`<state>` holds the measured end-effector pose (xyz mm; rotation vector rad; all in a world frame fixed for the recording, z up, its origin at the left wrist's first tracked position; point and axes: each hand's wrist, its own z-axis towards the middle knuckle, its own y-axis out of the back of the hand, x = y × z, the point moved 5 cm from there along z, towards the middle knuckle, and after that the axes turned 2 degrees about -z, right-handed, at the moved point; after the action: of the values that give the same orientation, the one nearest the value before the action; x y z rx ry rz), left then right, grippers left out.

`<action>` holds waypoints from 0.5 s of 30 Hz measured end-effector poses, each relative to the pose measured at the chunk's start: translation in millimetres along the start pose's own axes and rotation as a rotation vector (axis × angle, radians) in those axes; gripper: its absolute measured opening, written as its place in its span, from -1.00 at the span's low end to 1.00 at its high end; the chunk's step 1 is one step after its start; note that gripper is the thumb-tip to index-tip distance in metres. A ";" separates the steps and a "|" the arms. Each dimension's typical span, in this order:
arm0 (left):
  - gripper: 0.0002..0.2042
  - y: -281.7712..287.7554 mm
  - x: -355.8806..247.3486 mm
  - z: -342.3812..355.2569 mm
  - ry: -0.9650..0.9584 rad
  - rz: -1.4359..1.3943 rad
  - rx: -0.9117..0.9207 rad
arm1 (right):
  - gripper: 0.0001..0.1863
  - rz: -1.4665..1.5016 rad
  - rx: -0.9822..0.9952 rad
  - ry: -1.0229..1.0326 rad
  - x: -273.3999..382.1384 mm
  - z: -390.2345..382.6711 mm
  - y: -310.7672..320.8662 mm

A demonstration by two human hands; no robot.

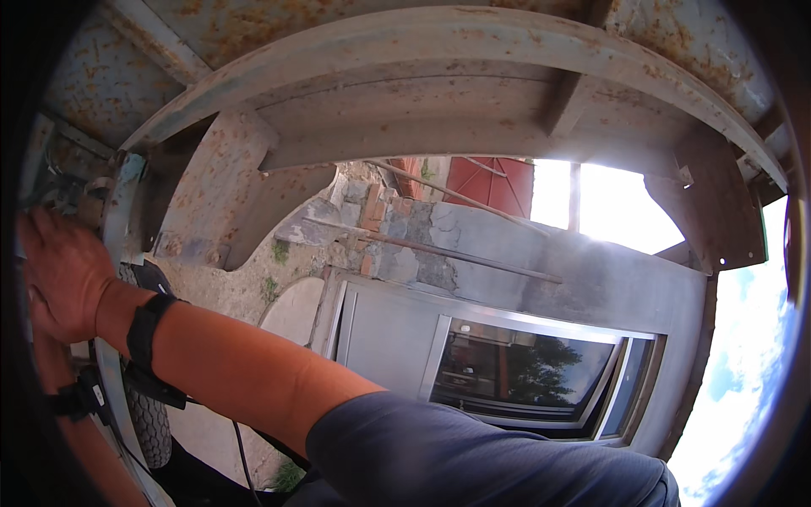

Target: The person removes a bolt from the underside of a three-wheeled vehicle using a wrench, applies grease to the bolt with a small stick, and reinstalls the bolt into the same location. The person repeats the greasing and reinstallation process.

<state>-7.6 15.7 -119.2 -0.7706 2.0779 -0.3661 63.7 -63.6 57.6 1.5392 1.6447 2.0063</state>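
My right hand [66, 275] is at the far left, beside the upright metal edge of a rusty vehicle frame [127, 203]. Its fingers are bent and closed; what they hold, if anything, is lost at the dark rim of the view. Just below it lies my left hand [49, 351], mostly covered by the right one, so its fingers do not show. Both wrists wear black straps. Next to the right fingers sit dim metal fittings [72, 182] under the rusty sheet metal.
Overhead runs a curved rusty beam [405, 34] with a hanging bracket plate [245, 186]. A treaded tyre [148, 427] stands below my forearms, near a thin black cable [242, 456]. Beyond are a grey wall [507, 245], a window [524, 367] and a red panel [490, 190].
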 end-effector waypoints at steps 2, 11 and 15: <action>-0.68 0.1 -1.0 -0.3 -0.002 -0.001 -0.002 | -0.32 0.030 -0.036 -0.022 -1.2 -0.4 1.0; -0.68 -6.6 -1.5 0.2 0.006 -0.009 0.000 | -0.19 0.103 -0.044 -0.069 -2.9 -1.1 3.2; -0.69 -8.0 -2.1 -0.4 0.003 -0.013 -0.002 | -0.20 0.064 -0.051 -0.065 -0.9 -1.5 4.7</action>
<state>-3.9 10.9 -113.5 -0.7857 2.0772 -0.3726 65.2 -67.0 60.9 1.6404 1.5271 1.9907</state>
